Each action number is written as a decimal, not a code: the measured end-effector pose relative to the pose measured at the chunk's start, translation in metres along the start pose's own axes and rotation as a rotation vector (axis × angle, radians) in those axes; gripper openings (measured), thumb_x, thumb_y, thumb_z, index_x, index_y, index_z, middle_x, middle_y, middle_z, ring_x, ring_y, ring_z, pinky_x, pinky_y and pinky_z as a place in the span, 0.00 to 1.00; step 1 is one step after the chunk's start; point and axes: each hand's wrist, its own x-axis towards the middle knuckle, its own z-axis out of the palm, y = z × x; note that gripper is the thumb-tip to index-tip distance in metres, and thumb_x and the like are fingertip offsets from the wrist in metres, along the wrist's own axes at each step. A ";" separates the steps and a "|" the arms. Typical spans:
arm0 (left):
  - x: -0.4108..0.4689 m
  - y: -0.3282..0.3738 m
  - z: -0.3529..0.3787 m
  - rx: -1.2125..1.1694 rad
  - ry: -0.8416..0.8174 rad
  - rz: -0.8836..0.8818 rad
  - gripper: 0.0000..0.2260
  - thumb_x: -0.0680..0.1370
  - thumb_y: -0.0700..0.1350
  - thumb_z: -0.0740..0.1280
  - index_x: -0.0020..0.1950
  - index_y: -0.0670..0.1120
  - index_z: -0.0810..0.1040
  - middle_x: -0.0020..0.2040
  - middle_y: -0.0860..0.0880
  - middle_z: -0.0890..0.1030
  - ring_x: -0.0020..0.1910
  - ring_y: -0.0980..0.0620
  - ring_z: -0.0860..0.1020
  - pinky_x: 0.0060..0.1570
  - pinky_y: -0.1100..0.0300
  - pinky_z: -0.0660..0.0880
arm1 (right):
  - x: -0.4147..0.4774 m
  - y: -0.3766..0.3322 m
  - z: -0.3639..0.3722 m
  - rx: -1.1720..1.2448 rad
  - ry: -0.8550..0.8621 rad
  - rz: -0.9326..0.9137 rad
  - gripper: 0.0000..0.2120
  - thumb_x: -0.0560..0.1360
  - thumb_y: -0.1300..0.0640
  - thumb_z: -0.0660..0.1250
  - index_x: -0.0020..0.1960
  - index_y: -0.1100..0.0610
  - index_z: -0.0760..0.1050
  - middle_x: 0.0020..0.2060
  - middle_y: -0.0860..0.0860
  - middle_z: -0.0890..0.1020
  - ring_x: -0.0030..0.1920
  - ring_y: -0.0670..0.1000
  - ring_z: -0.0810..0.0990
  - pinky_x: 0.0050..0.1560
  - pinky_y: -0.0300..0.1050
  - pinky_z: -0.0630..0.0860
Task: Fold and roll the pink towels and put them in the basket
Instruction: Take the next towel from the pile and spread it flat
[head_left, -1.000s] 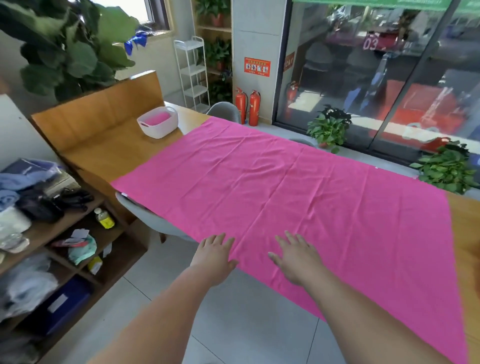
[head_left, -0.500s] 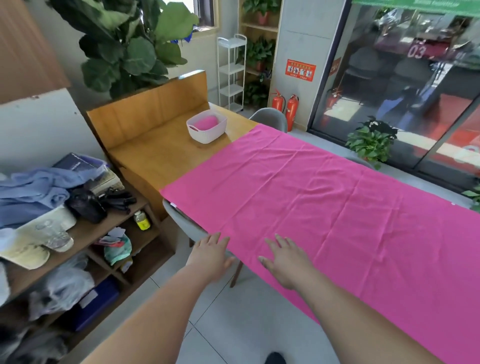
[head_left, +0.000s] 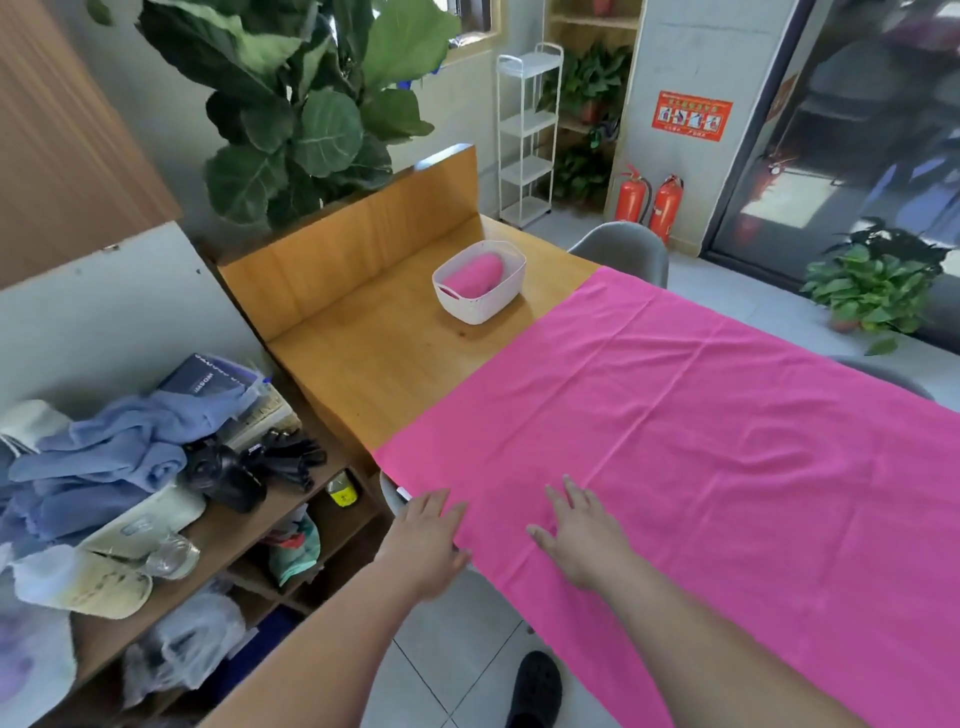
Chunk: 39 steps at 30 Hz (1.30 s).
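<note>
A large pink towel (head_left: 701, 441) lies spread flat over the wooden table (head_left: 374, 358), its near edge hanging over the table's side. My left hand (head_left: 428, 540) hovers with straight fingers at the towel's near left corner. My right hand (head_left: 582, 535) lies flat, fingers spread, on the towel close to that same edge. At the table's far left end stands a white basket (head_left: 480, 304) with a rolled pink towel (head_left: 472, 275) inside it.
A wooden shelf (head_left: 218, 530) with blue cloths, a camera and bottles stands to my left. A grey chair (head_left: 392, 493) is tucked under the towel's corner, another (head_left: 623, 249) at the far side. Big leafy plant (head_left: 311, 119), fire extinguishers (head_left: 649, 208), tiled floor below.
The view has swung left and both hands have slid left along the towel's near edge, toward its left corner. The towel and basket have not moved.
</note>
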 end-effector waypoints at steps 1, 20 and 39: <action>0.012 -0.006 -0.009 0.008 -0.007 -0.004 0.34 0.84 0.63 0.61 0.86 0.53 0.55 0.86 0.43 0.54 0.84 0.40 0.54 0.83 0.42 0.51 | 0.012 -0.002 -0.003 0.005 0.008 -0.001 0.39 0.84 0.32 0.53 0.87 0.49 0.43 0.86 0.53 0.42 0.85 0.59 0.44 0.83 0.60 0.53; 0.282 -0.021 -0.103 0.153 0.037 0.404 0.32 0.84 0.59 0.61 0.86 0.51 0.55 0.87 0.43 0.48 0.86 0.40 0.47 0.83 0.42 0.53 | 0.124 -0.023 -0.037 0.145 0.112 0.210 0.35 0.82 0.34 0.48 0.86 0.47 0.52 0.85 0.51 0.56 0.84 0.58 0.54 0.82 0.58 0.58; 0.404 -0.127 -0.089 0.185 0.075 0.766 0.35 0.83 0.68 0.51 0.87 0.55 0.51 0.88 0.51 0.47 0.86 0.48 0.46 0.82 0.41 0.54 | 0.202 -0.158 -0.015 0.225 0.279 0.616 0.35 0.82 0.35 0.54 0.86 0.48 0.54 0.86 0.50 0.50 0.85 0.57 0.51 0.84 0.56 0.55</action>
